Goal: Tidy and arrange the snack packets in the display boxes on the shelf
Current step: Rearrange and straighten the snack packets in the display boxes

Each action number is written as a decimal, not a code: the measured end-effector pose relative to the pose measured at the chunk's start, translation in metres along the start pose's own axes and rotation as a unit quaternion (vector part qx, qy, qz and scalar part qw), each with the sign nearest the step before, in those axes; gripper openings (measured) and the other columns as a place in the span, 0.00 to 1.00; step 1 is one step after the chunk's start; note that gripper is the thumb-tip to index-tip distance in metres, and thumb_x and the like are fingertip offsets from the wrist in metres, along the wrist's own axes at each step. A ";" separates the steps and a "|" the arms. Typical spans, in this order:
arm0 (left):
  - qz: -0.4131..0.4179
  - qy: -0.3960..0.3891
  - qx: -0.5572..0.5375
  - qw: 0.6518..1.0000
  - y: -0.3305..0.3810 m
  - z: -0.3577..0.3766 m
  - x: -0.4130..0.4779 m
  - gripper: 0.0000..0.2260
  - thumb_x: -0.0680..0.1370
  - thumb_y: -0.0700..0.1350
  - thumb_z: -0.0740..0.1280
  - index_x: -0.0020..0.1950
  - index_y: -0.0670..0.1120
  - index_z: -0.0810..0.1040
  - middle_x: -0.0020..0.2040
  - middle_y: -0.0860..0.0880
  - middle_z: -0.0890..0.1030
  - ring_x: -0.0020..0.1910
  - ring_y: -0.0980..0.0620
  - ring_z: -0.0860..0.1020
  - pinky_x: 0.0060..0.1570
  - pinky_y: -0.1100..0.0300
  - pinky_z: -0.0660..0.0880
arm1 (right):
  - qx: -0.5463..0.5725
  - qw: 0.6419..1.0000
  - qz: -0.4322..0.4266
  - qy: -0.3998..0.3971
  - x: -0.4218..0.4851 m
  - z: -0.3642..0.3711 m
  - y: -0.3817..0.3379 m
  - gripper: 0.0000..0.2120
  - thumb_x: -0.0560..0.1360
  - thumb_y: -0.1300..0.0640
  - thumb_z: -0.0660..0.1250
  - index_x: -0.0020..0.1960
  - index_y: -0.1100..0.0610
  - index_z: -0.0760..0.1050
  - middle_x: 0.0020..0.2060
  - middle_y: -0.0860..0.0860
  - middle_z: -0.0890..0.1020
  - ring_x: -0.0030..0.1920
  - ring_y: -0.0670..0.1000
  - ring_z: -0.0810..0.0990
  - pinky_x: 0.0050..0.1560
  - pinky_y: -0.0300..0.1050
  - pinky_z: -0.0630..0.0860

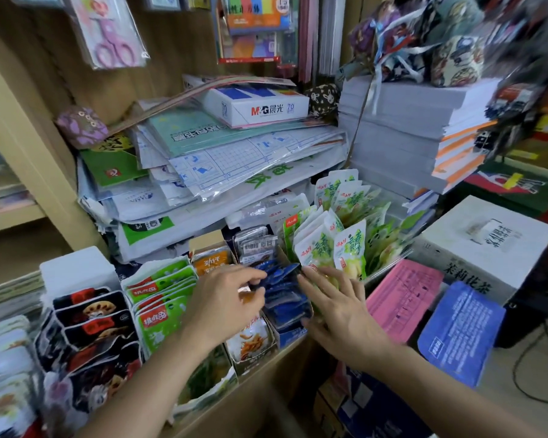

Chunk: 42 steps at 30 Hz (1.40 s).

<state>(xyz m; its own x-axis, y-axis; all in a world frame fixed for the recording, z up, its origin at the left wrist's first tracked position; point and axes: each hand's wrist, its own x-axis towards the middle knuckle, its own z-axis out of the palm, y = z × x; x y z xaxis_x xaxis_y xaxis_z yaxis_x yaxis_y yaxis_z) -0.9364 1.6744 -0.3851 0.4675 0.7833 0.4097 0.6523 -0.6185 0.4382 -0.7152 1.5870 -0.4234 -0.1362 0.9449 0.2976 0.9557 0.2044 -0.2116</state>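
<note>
Pinching upper edge of blue pkts (285,292) w/ L hand (231,298), thumb & index curled onto them, other fingers bent; resting R hand (339,308) flat & loose at R side of same row, fingers straight & spread, tips touching blue pkts & lower edge of green-white pkts (348,248), gripping nothing on that side; blue pkts packed upright front-to-back in narrow cardboard box (293,338) at front of wooden shelf (266,384), between both hands; dark pkts w/ barcodes (257,245) at rear of that row; green-white pkts upright & fanned just R, some leaning; L of blue row, white pkts w/ orange snack pic (250,339) in next box, partly under L wrist, orange pkts (211,259) behind; further L, green pkts (162,298) in torn white box, then black pkts (92,314) w/ lotus-root pic, overlapping; behind boxes, messy pile of plastic-wrapped sheets (234,153) w/ white M&G ream (260,105) on top; tall paper stack (393,121) at R rear; R of snack boxes, pink sheets (402,292) & blue pouch (459,333) lying flat, white carton (487,238) behind them; pink scissors (111,42) in pack hanging upper L.
</note>
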 end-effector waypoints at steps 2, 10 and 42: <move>-0.019 0.005 0.007 1.000 -0.002 -0.003 0.000 0.13 0.74 0.48 0.75 0.59 0.55 0.84 0.49 0.60 0.84 0.46 0.63 0.80 0.50 0.63 0.79 | 0.008 0.999 0.015 0.045 0.004 0.003 -0.001 0.25 0.77 0.43 0.59 0.73 0.48 0.69 0.68 0.45 0.70 0.69 0.53 0.63 0.65 0.58 0.62; -0.062 -0.047 -0.002 0.997 0.002 -0.006 0.018 0.12 0.76 0.57 0.71 0.58 0.59 0.84 0.41 0.65 0.80 0.40 0.65 0.78 0.38 0.68 0.74 | 0.118 0.985 0.054 0.113 0.037 0.007 0.005 0.05 0.76 0.54 0.71 0.51 0.47 0.83 0.42 0.42 0.84 0.46 0.51 0.75 0.49 0.52 0.66; 0.068 -0.119 0.144 0.980 0.007 0.005 0.044 0.17 0.73 0.70 0.66 0.57 0.66 0.82 0.59 0.66 0.75 0.55 0.63 0.74 0.43 0.60 0.75 | 0.129 0.989 -0.023 0.061 0.048 -0.008 0.026 0.06 0.74 0.59 0.74 0.49 0.52 0.86 0.42 0.47 0.84 0.44 0.49 0.80 0.46 0.50 0.79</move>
<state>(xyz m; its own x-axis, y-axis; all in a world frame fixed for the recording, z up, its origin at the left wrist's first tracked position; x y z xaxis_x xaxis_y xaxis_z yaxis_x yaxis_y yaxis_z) -0.9088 1.7046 -0.3682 0.6657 0.7083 0.2350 0.6995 -0.7019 0.1340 -0.6949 1.6359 -0.4066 -0.1317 0.8985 0.4188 0.8483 0.3207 -0.4214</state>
